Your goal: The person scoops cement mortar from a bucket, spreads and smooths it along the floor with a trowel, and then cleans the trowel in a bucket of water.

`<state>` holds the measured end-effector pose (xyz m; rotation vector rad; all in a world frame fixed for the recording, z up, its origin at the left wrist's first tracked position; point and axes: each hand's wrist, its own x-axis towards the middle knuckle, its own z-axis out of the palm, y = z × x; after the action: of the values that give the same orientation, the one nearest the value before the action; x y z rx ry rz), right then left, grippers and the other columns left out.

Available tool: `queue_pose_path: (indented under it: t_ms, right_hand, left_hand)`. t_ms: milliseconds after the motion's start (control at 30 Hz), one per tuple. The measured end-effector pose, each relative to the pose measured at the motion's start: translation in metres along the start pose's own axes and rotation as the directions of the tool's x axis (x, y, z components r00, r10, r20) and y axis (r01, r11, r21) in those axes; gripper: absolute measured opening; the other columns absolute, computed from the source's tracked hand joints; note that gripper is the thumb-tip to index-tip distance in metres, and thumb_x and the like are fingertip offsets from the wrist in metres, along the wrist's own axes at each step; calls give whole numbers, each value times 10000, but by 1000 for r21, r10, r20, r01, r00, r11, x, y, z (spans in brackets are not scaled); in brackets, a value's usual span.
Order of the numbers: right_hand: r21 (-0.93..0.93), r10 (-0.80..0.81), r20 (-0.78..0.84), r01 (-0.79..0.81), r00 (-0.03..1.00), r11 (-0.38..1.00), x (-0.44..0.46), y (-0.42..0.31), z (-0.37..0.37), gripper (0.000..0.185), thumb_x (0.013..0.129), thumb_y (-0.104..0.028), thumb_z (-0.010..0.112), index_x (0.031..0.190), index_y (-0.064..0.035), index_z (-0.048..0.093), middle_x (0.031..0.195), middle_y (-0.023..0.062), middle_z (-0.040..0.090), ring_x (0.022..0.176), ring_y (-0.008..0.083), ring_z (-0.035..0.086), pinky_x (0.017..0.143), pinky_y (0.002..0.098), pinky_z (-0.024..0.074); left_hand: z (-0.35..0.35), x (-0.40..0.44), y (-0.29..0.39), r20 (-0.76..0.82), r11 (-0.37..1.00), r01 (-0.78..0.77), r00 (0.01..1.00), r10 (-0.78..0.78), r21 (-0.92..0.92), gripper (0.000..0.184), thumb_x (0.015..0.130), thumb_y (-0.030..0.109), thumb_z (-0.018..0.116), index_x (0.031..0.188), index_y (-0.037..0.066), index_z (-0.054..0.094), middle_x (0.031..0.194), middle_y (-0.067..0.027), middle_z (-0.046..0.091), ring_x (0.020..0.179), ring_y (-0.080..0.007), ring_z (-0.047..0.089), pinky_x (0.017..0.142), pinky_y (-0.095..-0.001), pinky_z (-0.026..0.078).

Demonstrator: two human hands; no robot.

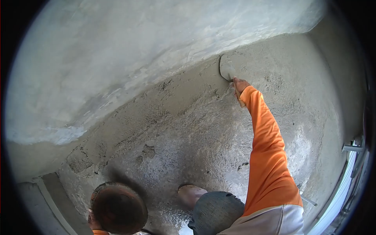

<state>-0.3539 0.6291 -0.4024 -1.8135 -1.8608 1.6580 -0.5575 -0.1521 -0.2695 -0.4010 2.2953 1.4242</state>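
My right hand [239, 85], in an orange sleeve, is closed around the handle of a trowel [226, 68]. The trowel's blade lies against the wet grey mortar [184, 92] near its upper edge, beside the smoother pale surface. At the lower left, my left hand [93, 221] grips the rim of a dark round pan [119, 208]. Only part of that hand shows at the pan's left side. The inside of the pan is dark, and its contents cannot be made out.
A smooth pale surface [98, 58] fills the upper left. My knee in grey cloth [216, 213] is at the bottom centre. Ledges [58, 196] run along the lower left. A metal bracket [353, 148] and ribbed white panel [340, 196] stand at the right edge.
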Motion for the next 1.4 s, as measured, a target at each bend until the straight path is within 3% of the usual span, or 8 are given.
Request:
queue_pose_path:
  t_ms: [167,333,400,600,667,733,900,1400]
  right_hand:
    - [-186,-116,217,158,969,970,-82,-16,108,467,891,-370,312,865,38,539,499,159,531,452,304,552,522,398,460]
    - [-473,-327,524,588,786,656,-125,5,262,467,906,-347,293,1109,25,490,1114,256,508,1042,370,498,904,417,388]
    - [-393,-153,478,366,865,844,-185,-23,286,498,893,-395,298,1133,-7,496,1170,226,489,1094,378,458,936,422,364]
    - [-555,-248,587,606,770,569,-141,-10,269,606,884,-478,261,1224,-10,441,1253,196,440,1151,356,420,995,368,304]
    - [-656,-457,598,730,658,193,-93,12,223,407,920,-350,296,1102,-64,522,1076,176,546,984,333,540,835,393,438]
    - [-778,-431,499,607,752,159,-84,0,159,314,930,-246,309,1050,-59,531,1020,182,549,889,308,577,730,367,480]
    - [-528,-146,279,279,949,802,-146,-36,69,435,899,-389,388,917,21,534,601,123,562,485,217,572,485,324,464]
    - [-659,38,507,359,861,661,-126,-85,117,492,915,-390,315,1065,33,518,673,159,596,502,238,588,518,365,483]
  left_hand:
    - [25,-9,24,-104,997,-33,994,40,67,566,806,497,546,977,-42,571,902,-127,618,772,-219,590,713,-323,490]
    - [27,-12,26,-62,998,-58,996,57,-9,519,801,450,584,972,-39,573,891,-110,622,767,-199,588,709,-305,483]
    - [25,-15,25,-50,998,-62,997,61,-21,514,803,446,584,972,-39,573,891,-108,623,766,-193,587,709,-300,482]
    - [15,-18,22,-69,997,-72,995,73,25,504,801,451,586,946,-32,574,881,-94,624,757,-171,583,705,-286,476]
    - [13,-17,20,-76,997,-69,995,71,25,503,797,456,588,935,-27,574,872,-90,624,751,-166,581,702,-285,475]
    - [6,-12,18,-101,998,-41,994,45,49,491,799,455,587,918,-22,570,852,-84,620,739,-162,576,691,-287,476]
    - [6,-8,18,-78,998,-55,995,54,-14,472,816,436,572,917,-25,566,843,-85,617,729,-166,575,684,-286,477]
    - [14,-8,31,26,999,-25,999,25,-24,529,856,443,496,1069,-37,548,1002,-116,604,870,-204,581,796,-301,462]
